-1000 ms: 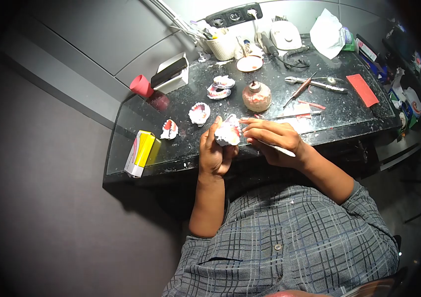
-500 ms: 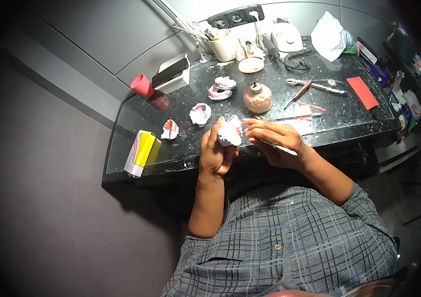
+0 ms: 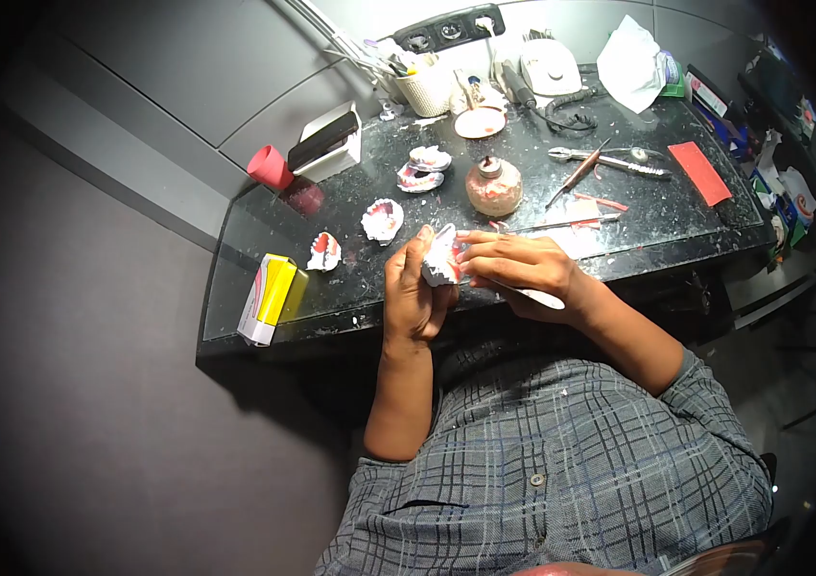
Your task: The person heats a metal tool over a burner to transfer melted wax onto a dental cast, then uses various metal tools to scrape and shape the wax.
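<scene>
My left hand (image 3: pixel 410 296) is closed around a white plaster dental cast (image 3: pixel 440 263) with red wax on it, held up just over the bench's front edge. My right hand (image 3: pixel 531 267) grips a thin tool; its pale, flat end (image 3: pixel 546 299) sticks out below the palm. The fingertips of this hand meet the cast's right side, and the tool's other end is hidden by the fingers. Other dental casts lie beyond: one with red wax (image 3: pixel 324 252), a round one (image 3: pixel 383 221), and a stacked pair (image 3: pixel 424 169).
Behind my hands stands a spirit burner (image 3: pixel 495 187). Several metal instruments (image 3: pixel 609 161) and a red wax sheet (image 3: pixel 700 173) lie to the right. At the left are a yellow-and-white box (image 3: pixel 268 300) and a red cup (image 3: pixel 271 167). A tool holder (image 3: pixel 424 94) stands at the back.
The cast has turned in my left hand and shows more of its red wax. My right hand has shifted slightly left, and the tool's pale end has moved left with it.
</scene>
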`<state>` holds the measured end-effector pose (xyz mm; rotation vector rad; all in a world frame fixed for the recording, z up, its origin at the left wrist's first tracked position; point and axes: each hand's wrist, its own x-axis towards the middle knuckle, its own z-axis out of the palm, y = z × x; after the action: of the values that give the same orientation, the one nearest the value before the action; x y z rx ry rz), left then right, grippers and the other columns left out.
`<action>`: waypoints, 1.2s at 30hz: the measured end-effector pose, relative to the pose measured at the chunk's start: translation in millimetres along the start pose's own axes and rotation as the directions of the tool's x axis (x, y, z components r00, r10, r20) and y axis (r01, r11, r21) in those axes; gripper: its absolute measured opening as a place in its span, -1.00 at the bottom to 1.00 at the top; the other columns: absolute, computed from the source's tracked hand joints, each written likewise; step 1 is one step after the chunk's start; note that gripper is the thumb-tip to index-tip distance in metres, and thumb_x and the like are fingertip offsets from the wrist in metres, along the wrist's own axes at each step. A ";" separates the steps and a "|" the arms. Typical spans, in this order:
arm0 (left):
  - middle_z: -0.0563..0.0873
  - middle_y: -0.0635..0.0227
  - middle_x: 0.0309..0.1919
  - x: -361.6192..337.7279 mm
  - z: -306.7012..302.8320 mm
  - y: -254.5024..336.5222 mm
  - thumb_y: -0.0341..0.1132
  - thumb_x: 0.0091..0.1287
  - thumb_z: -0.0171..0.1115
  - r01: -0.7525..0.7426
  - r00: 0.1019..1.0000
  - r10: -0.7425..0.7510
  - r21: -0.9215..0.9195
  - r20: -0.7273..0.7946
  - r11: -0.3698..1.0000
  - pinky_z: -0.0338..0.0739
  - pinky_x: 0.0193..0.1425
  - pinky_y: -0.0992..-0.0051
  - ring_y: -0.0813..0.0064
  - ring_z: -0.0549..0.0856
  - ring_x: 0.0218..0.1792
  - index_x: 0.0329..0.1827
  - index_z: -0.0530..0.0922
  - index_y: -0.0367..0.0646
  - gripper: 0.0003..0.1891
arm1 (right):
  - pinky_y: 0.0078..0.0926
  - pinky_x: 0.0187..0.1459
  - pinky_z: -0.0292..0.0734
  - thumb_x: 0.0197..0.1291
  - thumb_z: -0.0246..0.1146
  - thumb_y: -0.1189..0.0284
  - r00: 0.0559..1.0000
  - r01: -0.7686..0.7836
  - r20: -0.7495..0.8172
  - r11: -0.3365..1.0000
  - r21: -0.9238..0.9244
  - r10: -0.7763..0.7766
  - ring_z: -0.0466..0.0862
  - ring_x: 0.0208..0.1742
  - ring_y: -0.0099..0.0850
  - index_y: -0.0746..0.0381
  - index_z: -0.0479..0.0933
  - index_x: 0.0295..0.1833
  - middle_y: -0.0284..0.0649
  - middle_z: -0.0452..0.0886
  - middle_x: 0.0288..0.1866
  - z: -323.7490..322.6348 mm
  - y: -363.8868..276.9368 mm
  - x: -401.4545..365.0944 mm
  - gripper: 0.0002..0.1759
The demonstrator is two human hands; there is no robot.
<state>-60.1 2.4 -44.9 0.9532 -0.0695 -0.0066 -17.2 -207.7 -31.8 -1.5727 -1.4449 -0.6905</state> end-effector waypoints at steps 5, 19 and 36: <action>0.70 0.36 -0.36 0.3 1.1 0.9 -0.01 0.62 0.13 0.007 1.000 -0.007 0.029 -0.001 1.000 0.65 -0.59 0.59 0.58 0.71 -0.53 -0.03 0.53 -0.14 -0.67 | -0.15 0.14 0.74 0.10 0.39 0.60 1.000 -0.024 0.009 1.000 -0.016 0.024 0.73 0.26 -0.05 0.32 0.60 0.09 -0.09 0.72 0.11 2.4 -0.8 -1.7 -0.61; 0.67 0.38 -0.34 -1.2 8.4 3.3 -0.02 0.62 0.13 0.002 0.998 -0.001 0.027 -0.056 1.000 0.64 -0.56 0.61 0.61 0.69 -0.48 -0.04 0.54 -0.13 -0.67 | -0.24 -0.07 0.79 0.19 0.39 0.55 0.999 -0.036 -0.017 0.996 -0.082 0.034 0.80 0.05 -0.08 0.31 0.59 0.10 -0.03 0.70 0.17 6.2 -1.3 -4.3 -0.65; 0.74 0.33 -0.33 -0.2 7.4 2.5 0.00 0.60 0.13 0.025 0.994 -0.025 -0.006 -0.109 1.000 0.61 -0.57 0.58 0.56 0.70 -0.52 -0.01 0.59 -0.18 -0.63 | -0.28 -0.15 0.80 0.14 0.43 0.62 0.997 -0.045 -0.065 0.996 -0.083 0.039 0.81 -0.04 -0.09 0.32 0.59 0.10 -0.02 0.71 0.12 9.1 -2.3 -4.7 -0.62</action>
<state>-60.9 -2.1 -38.6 0.9483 0.0438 0.0223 -21.6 -202.2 -39.5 -1.6265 -1.3482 -0.7786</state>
